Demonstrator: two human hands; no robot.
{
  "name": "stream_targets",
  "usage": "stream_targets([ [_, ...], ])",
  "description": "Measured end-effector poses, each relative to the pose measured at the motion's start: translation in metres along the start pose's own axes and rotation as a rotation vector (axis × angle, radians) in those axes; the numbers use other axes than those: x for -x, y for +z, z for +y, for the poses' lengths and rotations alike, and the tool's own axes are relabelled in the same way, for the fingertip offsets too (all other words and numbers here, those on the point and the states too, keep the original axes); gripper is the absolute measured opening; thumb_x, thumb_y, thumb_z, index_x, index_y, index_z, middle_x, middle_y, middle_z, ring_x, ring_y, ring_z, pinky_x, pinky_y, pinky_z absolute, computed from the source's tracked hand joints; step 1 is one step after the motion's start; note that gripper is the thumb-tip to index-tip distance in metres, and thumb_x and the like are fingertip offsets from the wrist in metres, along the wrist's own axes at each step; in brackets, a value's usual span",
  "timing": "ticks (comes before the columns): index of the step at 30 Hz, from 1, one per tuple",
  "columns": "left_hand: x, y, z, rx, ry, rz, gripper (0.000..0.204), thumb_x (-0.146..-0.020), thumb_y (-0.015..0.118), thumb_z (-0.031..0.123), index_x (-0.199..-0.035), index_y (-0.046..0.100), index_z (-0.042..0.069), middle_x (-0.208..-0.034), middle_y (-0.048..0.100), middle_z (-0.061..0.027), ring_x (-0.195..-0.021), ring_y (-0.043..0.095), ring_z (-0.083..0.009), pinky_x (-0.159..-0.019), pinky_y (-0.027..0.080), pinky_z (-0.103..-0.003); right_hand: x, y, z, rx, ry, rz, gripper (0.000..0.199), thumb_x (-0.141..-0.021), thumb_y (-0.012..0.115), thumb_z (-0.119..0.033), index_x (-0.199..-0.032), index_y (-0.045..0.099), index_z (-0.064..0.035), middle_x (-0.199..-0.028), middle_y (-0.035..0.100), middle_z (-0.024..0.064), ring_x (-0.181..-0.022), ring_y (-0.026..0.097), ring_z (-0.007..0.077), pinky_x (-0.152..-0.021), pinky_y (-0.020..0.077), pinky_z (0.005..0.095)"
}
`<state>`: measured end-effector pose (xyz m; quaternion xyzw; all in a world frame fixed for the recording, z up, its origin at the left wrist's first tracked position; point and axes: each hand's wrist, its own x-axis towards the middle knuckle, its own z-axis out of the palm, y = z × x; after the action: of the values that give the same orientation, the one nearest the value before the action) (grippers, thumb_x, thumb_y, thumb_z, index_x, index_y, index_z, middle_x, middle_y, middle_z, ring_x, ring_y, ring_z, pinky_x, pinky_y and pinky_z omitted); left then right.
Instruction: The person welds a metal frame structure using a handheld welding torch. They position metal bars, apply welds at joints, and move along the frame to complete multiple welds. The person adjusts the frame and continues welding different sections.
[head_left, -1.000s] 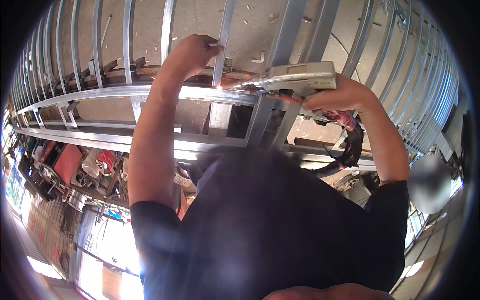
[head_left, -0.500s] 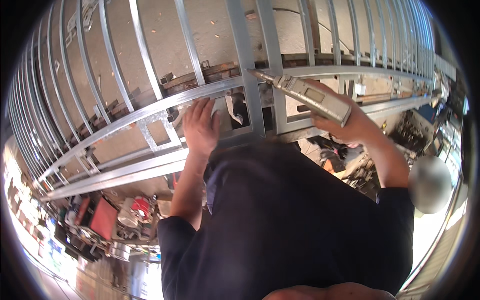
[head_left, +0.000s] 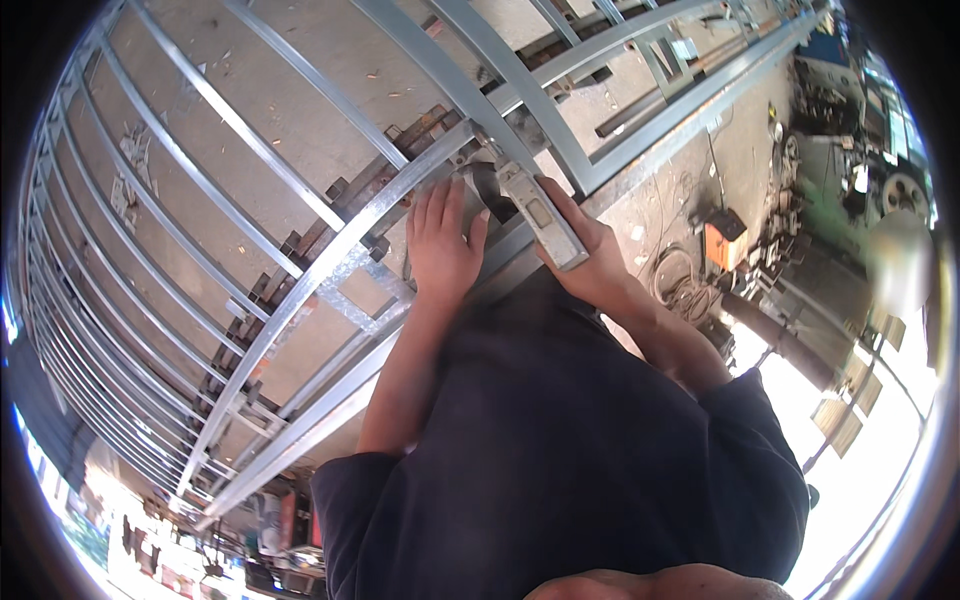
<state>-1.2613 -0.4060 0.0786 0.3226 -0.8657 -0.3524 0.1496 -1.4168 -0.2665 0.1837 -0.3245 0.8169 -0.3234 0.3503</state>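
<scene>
Concrete floor with dust and small scraps lies under a large grey metal frame of long parallel bars, seen from the head camera, the only view. The left hand lies flat on a bar of the frame, fingers stretched and close together, pressing down. The right hand is closed around the body of a grey angle grinder, whose front end sits at the crossing of two bars, just beside the left fingertips; I cannot tell if the disc touches the metal. The risk, as I judge it, is this closeness: if the grinder kicks or slides along the bar, it may reach the left fingers, and a one-hand grip makes such a slip more likely. At the right, well apart, an orange box-shaped machine stands on the floor with coiled cables beside it. No open container shows clearly; the clutter at the edges is too blurred to tell.
</scene>
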Motion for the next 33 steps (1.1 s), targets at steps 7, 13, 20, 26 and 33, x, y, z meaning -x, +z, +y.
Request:
stream_targets([
  [7, -0.007, 0.002, -0.011, -0.009, 0.098, -0.086, 0.064, -0.099, 0.068, 0.034, -0.153, 0.052, 0.005, -0.151, 0.056, -0.0231, -0.14, 0.051, -0.0454, -0.117, 0.041, -0.057, 0.012, 0.046, -0.006, 0.135, 0.089, 0.126, 0.076, -0.092, 0.074, -0.013, -0.161, 0.045, -0.0168, -0.132, 0.072, 0.0204, -0.117, 0.071, 0.0417, -0.095, 0.0597, 0.0447],
  [13, 0.005, 0.005, -0.017, 0.271, 0.053, -0.207, 0.06, -0.1, 0.065, 0.028, -0.152, 0.052, 0.002, -0.146, 0.059, -0.0261, -0.134, 0.057, -0.0467, -0.114, 0.044, -0.055, 0.015, 0.065, -0.005, 0.184, 0.093, 0.189, 0.077, -0.093, 0.071, -0.029, -0.163, 0.038, -0.0236, -0.119, 0.072, 0.0222, -0.103, 0.073, 0.0454, -0.086, 0.0595, 0.0524],
  [20, 0.013, -0.013, -0.009, 0.608, -0.147, -0.405, 0.06, -0.111, 0.057, 0.036, -0.153, 0.048, -0.005, -0.147, 0.059, -0.0279, -0.135, 0.059, -0.0436, -0.114, 0.046, -0.048, 0.017, 0.071, -0.011, 0.184, 0.115, 0.224, 0.072, -0.097, 0.068, -0.034, -0.162, 0.039, -0.0219, -0.116, 0.073, 0.0228, -0.099, 0.073, 0.0461, -0.083, 0.0592, 0.0536],
  [26, 0.02, -0.01, 0.005, 1.347, -0.47, -0.528, 0.066, -0.117, 0.044, 0.042, -0.164, 0.034, -0.003, -0.147, 0.06, -0.0179, -0.137, 0.057, -0.0241, -0.115, 0.045, -0.038, 0.016, 0.071, -0.018, 0.175, 0.166, 0.238, 0.066, -0.098, 0.071, -0.022, -0.159, 0.048, -0.0186, -0.127, 0.073, 0.0212, -0.111, 0.074, 0.0417, -0.09, 0.0611, 0.0459],
  [33, 0.026, -0.015, 0.005, 1.331, -0.551, -0.652, 0.071, -0.117, 0.041, 0.048, -0.165, 0.031, -0.002, -0.149, 0.057, -0.0147, -0.138, 0.052, -0.019, -0.118, 0.04, -0.033, 0.016, 0.071, -0.02, 0.15, 0.17, 0.233, 0.066, -0.098, 0.07, -0.026, -0.16, 0.046, -0.0196, -0.118, 0.075, 0.0212, -0.102, 0.076, 0.0407, -0.084, 0.0615, 0.0465],
])
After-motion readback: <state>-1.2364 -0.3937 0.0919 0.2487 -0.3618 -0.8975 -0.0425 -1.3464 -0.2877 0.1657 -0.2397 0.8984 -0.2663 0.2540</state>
